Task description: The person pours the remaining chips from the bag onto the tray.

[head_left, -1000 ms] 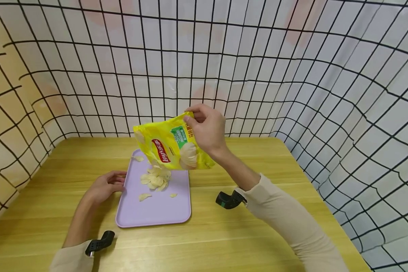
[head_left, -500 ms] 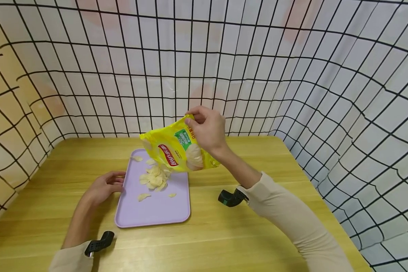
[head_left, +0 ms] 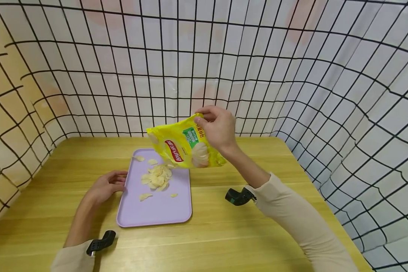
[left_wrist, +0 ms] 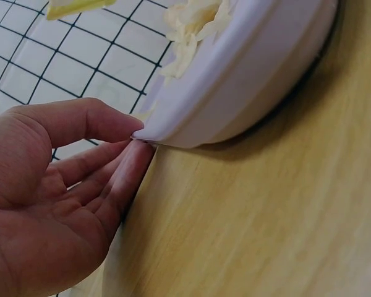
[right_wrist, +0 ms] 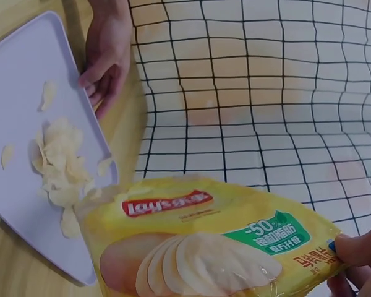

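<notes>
A lilac tray (head_left: 153,213) lies on the wooden table, bearing a heap of potato chips (head_left: 158,176) and several loose ones around it. At the tray's left rim is my left hand (head_left: 105,186); in the left wrist view its thumb (left_wrist: 114,120) and fingers pinch the edge. My right hand (head_left: 219,126) grips one end of a yellow Lay's chip bag (head_left: 178,145) and holds it tilted above the tray's far right part. The bag's other end points left and down toward the heap, overlapping the tray's back right corner in the head view. Inside the bag is hidden.
A black wire grid (head_left: 176,88) with pale cloth behind it walls the back and both sides. The wooden table (head_left: 244,241) extends in front of the tray and to its right. Black wrist cameras (head_left: 239,197) stick out below the beige sleeves.
My right hand with the chip bag swings slightly down and back up, ending a little farther right. One more chip shows behind the heap. My left hand stays at the tray rim.
</notes>
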Demonstrator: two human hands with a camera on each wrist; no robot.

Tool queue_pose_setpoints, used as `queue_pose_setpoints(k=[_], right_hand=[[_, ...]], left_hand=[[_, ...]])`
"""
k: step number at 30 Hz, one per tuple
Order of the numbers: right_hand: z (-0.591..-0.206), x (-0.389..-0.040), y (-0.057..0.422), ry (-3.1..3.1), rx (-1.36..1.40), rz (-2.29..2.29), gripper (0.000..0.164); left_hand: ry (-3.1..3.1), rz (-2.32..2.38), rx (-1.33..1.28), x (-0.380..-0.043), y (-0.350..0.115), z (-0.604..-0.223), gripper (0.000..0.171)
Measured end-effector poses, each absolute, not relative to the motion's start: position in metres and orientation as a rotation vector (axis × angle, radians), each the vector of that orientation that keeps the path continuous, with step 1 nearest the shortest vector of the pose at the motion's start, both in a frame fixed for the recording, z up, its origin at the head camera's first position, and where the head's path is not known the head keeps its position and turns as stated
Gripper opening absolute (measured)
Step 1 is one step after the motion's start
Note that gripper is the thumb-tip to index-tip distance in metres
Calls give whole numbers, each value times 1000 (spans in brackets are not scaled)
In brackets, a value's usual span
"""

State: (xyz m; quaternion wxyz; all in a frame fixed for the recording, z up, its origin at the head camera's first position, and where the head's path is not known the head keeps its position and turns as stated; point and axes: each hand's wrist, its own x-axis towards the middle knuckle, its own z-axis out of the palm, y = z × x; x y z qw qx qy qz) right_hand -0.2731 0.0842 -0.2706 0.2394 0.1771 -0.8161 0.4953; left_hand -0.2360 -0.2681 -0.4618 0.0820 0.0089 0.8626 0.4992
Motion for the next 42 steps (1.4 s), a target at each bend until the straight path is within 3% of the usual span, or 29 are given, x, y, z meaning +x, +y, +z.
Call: queue_pose_setpoints(k=[13,27,42], right_hand=[[-276,-278,118,-2269,384,1332,15],[-301,-274,186,-2536,171,1484,26],[-371,-255,235,-2523,-82,1940,39]], left_hand=[[2587,1497,25,-237,-268,-465,62],[2606,1488,26,-236,-267,-463,59],[2587,1491,24,-238,-269,-466,61]])
